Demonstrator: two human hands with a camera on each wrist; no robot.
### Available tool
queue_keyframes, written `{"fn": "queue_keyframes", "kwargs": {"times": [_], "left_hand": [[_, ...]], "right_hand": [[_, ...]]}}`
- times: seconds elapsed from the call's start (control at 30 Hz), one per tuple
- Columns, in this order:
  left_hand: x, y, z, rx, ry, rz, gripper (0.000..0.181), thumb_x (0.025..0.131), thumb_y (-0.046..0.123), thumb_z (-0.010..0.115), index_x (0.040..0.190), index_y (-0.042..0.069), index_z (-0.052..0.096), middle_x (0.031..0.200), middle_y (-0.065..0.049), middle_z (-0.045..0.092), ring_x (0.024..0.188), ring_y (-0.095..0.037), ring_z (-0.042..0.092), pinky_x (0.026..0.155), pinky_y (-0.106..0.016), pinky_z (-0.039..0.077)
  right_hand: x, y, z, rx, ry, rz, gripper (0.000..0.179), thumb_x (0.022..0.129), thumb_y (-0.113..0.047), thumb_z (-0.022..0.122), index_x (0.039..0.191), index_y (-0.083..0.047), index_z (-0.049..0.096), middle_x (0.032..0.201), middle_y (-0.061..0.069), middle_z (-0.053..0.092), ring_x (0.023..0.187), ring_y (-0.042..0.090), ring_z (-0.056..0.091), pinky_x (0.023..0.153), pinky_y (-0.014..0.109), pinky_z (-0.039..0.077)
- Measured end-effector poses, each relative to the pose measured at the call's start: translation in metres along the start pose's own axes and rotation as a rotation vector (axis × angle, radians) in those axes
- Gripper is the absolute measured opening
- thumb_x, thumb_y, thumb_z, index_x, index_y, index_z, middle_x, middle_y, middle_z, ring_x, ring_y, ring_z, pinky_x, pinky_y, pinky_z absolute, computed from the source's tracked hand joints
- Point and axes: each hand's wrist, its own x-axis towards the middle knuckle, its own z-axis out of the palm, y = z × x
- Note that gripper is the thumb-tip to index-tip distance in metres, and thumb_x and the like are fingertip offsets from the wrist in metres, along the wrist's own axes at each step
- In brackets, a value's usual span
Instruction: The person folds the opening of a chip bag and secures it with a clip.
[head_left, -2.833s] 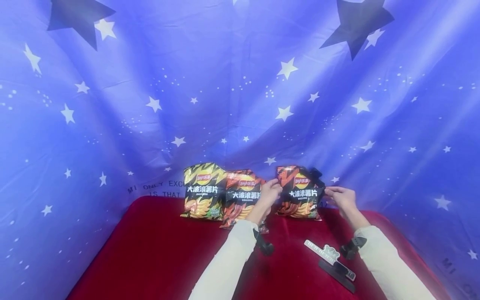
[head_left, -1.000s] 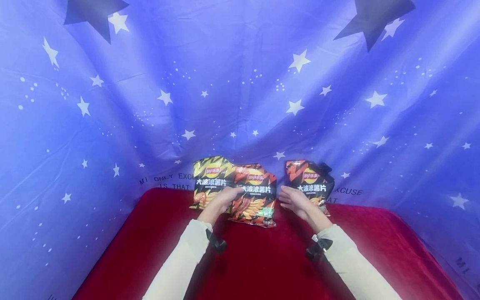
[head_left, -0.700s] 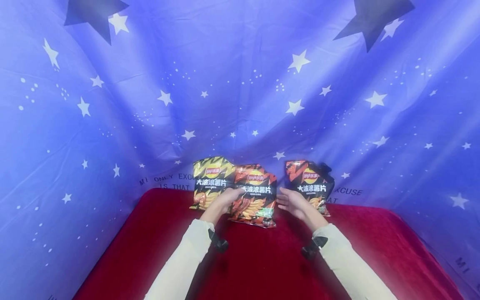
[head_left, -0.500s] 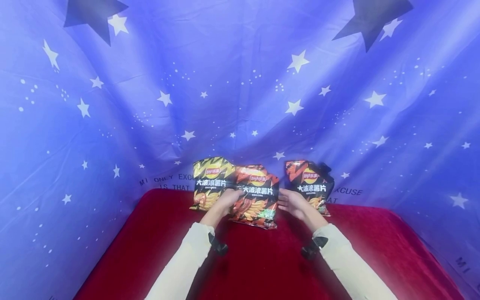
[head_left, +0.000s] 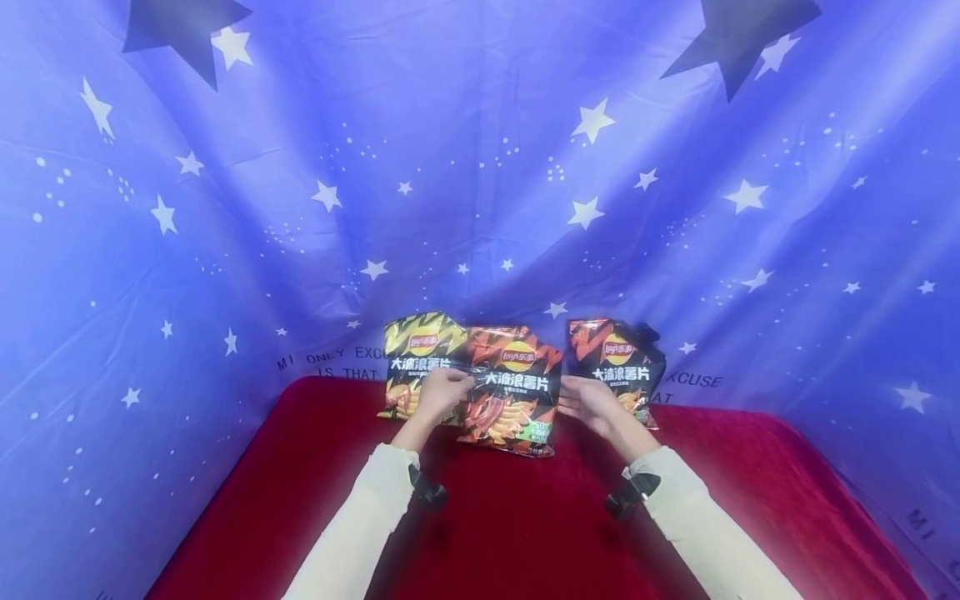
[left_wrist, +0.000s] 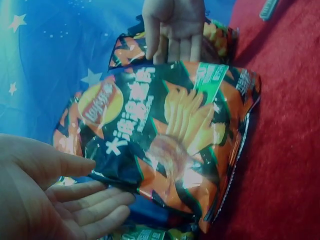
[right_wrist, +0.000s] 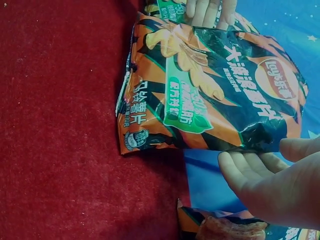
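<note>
An orange-and-black bag of chips (head_left: 510,400) stands between my two hands, leaning back a little. My left hand (head_left: 441,393) pinches its left edge, thumb on the front; in the left wrist view the other fingers (left_wrist: 97,212) extend loosely below that edge. On the opposite side my right hand (head_left: 596,402) pinches the right edge. The thumb (right_wrist: 300,148) lies at the front there and the fingertips sit at the edge in the right wrist view. Behind my left hand stands a yellow-and-black bag of chips (head_left: 422,333). Another orange-and-black bag (head_left: 615,350) stands behind my right hand.
A dark red cloth (head_left: 510,533) covers the table. Blue star-printed fabric (head_left: 480,167) hangs behind and at the sides. A black object (head_left: 645,335) is at the upper right of the right-hand bag. In the left wrist view a pale strip (left_wrist: 269,9) shows at the top.
Earlier both hands were at the right-hand bag, with clips lying in front. They then moved left to the middle bag, which has just spread slightly wider between them.
</note>
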Motion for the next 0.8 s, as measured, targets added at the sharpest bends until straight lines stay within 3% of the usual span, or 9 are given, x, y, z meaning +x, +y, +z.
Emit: {"fn": "queue_keyframes", "kwargs": {"times": [0.13,0.27,0.43,0.63,0.8], "left_hand": [[0.003,-0.003,-0.005,-0.067,0.026,0.022,0.025,0.094,0.011,0.071,0.111,-0.007,0.073,0.107,-0.026,0.074,0.093,-0.037,0.075,0.082,-0.043,0.063],[0.009,-0.004,-0.008,-0.190,0.026,0.018,0.026,0.094,0.010,0.072,0.114,-0.007,0.072,0.115,-0.026,0.073,0.101,-0.038,0.074,0.090,-0.044,0.061],[0.017,-0.003,-0.010,-0.290,0.037,0.009,0.027,0.092,0.012,0.076,0.114,-0.003,0.073,0.111,-0.022,0.075,0.100,-0.033,0.075,0.092,-0.042,0.060],[0.021,0.002,-0.011,-0.429,0.055,-0.002,0.032,0.089,0.010,0.078,0.117,-0.004,0.070,0.115,-0.023,0.073,0.093,-0.021,0.075,0.090,-0.037,0.061],[0.018,0.007,-0.016,-0.458,0.045,0.027,0.034,0.089,0.007,0.077,0.118,-0.008,0.068,0.112,-0.024,0.074,0.086,-0.016,0.074,0.084,-0.036,0.062]], "right_hand": [[-0.005,-0.003,0.002,-0.036,0.054,-0.007,0.054,0.105,-0.014,0.052,0.150,0.011,0.034,0.135,0.029,0.060,0.104,0.020,0.065,0.111,0.047,0.048],[-0.010,-0.006,0.002,-0.052,0.093,-0.042,0.052,0.103,-0.014,0.059,0.145,0.011,0.043,0.114,0.010,0.074,0.091,0.012,0.069,0.101,0.040,0.056],[-0.013,-0.011,0.002,-0.048,0.095,-0.078,0.050,0.101,-0.012,0.062,0.141,0.014,0.046,0.096,-0.006,0.073,0.084,0.008,0.070,0.095,0.035,0.059],[-0.017,-0.015,0.005,-0.050,0.085,-0.071,0.050,0.100,-0.013,0.064,0.140,0.014,0.049,0.091,-0.007,0.072,0.084,0.009,0.071,0.100,0.041,0.056],[-0.024,-0.019,0.007,-0.075,0.073,-0.078,0.051,0.100,-0.014,0.065,0.140,0.014,0.048,0.092,-0.005,0.074,0.083,0.009,0.072,0.099,0.042,0.056]]}}
